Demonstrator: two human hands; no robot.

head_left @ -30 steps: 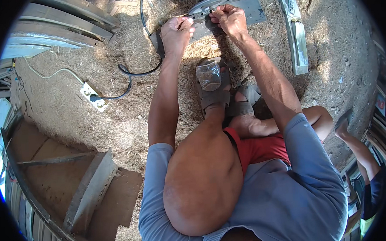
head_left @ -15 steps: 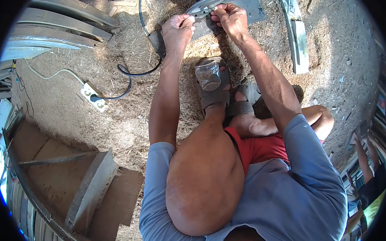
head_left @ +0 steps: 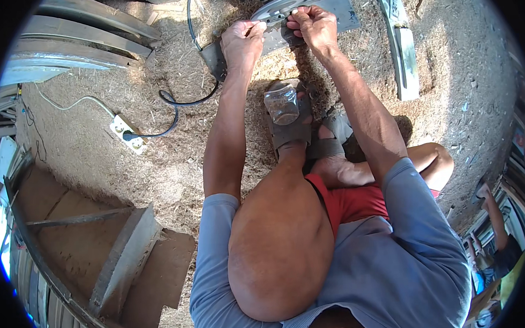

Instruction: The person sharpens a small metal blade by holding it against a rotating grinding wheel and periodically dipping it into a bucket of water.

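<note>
My left hand (head_left: 242,44) and my right hand (head_left: 315,31) reach far forward, both closed in a pinch. Between their fingertips they hold a thin metal strip (head_left: 276,17) with small holes, one end in each hand. It sits at the near edge of a round grey disc (head_left: 287,0), part of a machine at the top of the view. Whether strip and disc touch I cannot tell. Beneath the disc lies a flat grey metal plate (head_left: 277,39). A clear jar (head_left: 282,104) rests on my sandalled foot, below the hands.
A black cable (head_left: 175,101) runs from the machine side to a white power strip (head_left: 127,134) on the shavings-covered ground. Curved planks (head_left: 87,40) lie at upper left, a wooden frame (head_left: 123,258) at lower left. A narrow board (head_left: 407,64) lies right. Another person (head_left: 500,235) is at the right rim.
My hands stay almost in place, with the strip turned slightly between them. At the right rim, the other person's arm and body have shifted.
</note>
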